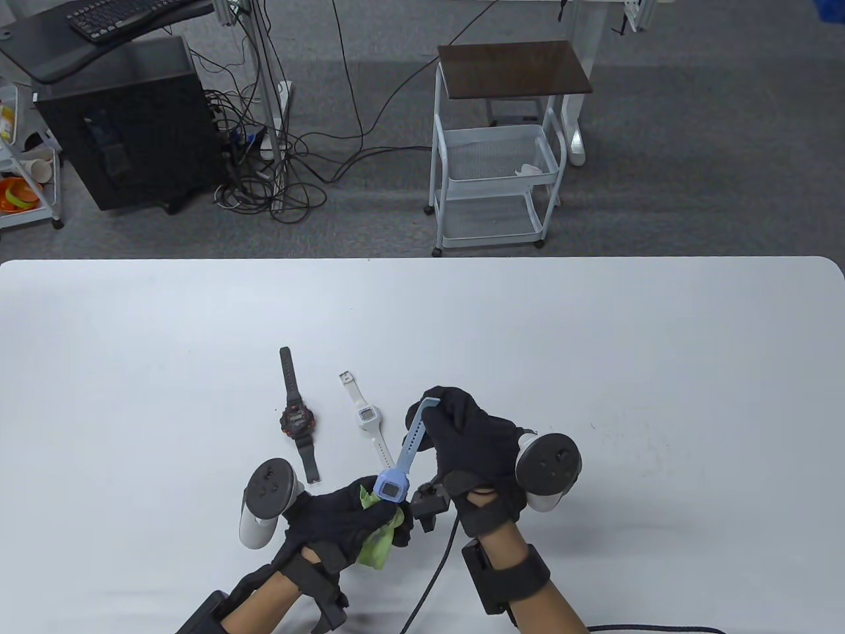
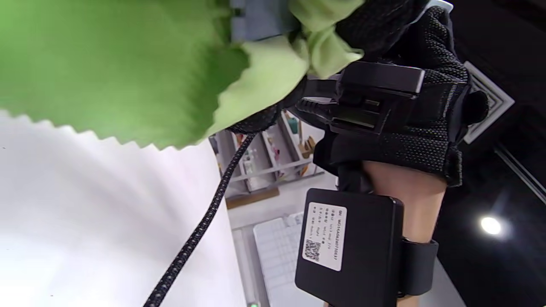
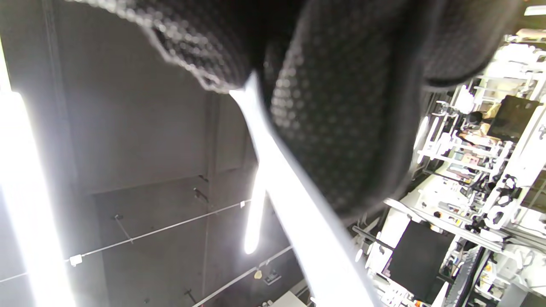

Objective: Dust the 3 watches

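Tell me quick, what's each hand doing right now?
Left hand: grips the green cloth against the blue watch, at its case.
Right hand: pinches the blue watch's upper strap.

A: What stands beyond the white surface [image 1: 594, 317]?

B: A white rolling cart [image 1: 496, 173] with a dark brown top and two mesh baskets below; something small and white lies in the upper basket. It sits on grey carpet [image 1: 713, 165].

A: And to the left?

B: A black computer tower [image 1: 129, 122] on the floor, with a tangle of black cables [image 1: 277, 178] beside it and a white power strip [image 1: 280, 132] running among them. Above the tower, a black keyboard [image 1: 115, 14] rests on a dark tray.

A: Anything at the far left edge?

B: A white shelf unit [image 1: 26, 191] holding orange and green items, partly cut off.
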